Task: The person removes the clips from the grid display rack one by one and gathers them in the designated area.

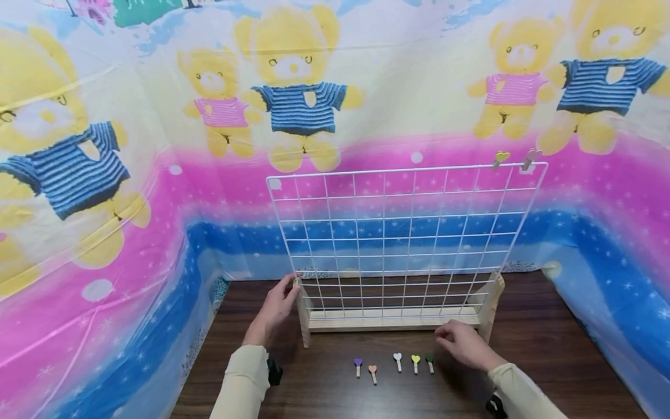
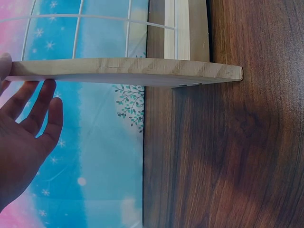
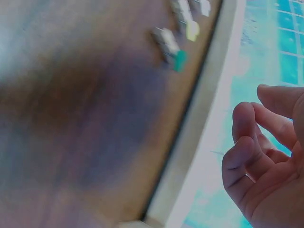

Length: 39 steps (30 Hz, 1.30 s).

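Observation:
A white wire grid [image 1: 384, 221] stands upright in a light wooden stand [image 1: 392, 321]. My left hand [image 1: 276, 302] is at the top of the stand's left side post [image 1: 303, 317]; in the left wrist view, thumb and fingers grip the end of that post [image 2: 123, 66] from opposite faces. To the right, my right hand [image 1: 466, 344] hovers in front of the stand, fingers loosely bent with nothing between them. Nearest to it lies a green heart clothespin [image 1: 430, 363], beside a yellow clothespin [image 1: 416, 364] and a white clothespin [image 1: 398, 362].
Farther left on the dark wooden table [image 1: 324, 384] lie a purple clothespin [image 1: 358, 366] and an orange clothespin [image 1: 373, 373]. On the grid's top right edge sit a yellow heart clothespin [image 1: 501, 158] and a pale pink one [image 1: 531, 158]. A bear-print cloth [image 1: 408, 105] hangs behind.

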{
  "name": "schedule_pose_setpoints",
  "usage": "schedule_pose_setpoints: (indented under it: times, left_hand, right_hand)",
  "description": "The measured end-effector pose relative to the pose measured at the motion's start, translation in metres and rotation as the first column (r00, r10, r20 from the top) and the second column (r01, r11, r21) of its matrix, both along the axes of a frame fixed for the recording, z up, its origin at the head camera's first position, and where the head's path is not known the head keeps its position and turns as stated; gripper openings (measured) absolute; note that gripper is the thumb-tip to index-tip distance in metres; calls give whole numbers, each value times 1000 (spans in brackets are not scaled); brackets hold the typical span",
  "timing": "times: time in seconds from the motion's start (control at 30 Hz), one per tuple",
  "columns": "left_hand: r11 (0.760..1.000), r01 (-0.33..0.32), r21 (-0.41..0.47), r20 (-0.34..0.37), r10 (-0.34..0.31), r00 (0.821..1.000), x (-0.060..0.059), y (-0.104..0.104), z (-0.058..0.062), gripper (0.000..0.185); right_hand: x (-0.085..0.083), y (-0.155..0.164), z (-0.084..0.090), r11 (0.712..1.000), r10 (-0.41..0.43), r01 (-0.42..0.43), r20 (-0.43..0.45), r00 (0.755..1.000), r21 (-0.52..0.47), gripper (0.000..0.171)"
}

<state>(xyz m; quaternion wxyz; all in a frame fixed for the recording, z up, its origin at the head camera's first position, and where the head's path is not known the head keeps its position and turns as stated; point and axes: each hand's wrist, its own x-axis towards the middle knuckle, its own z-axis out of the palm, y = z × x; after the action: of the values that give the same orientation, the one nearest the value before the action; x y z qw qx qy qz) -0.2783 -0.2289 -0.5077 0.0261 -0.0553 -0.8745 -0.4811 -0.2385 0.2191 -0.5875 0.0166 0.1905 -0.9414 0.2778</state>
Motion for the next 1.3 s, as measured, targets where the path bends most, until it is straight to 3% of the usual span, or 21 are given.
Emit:
schedule_pose_setpoints:
  times: [0.37,0.8,1.03,1.3]
  left_hand:
    - [1000,-10,4,14,10,1000,1,-1,0,35]
    - [1000,0,3,13,0,1000,0,-1,-1,36]
    - [1000,-3,5,18,3,1000,0,0,0,36]
    - [1000,0,-2,9,0,1000,-1,-1,-1,36]
  right_hand:
    - [5,6,54,1000,-11,8,-110,994,-26,10]
    - [11,15,87,999,-31,27,-173,984,-25,10]
    - [15,23,106,998,-56,52,-163,985,-30,14]
    - [14,25,133,999,-26,20,-242,970,-27,15]
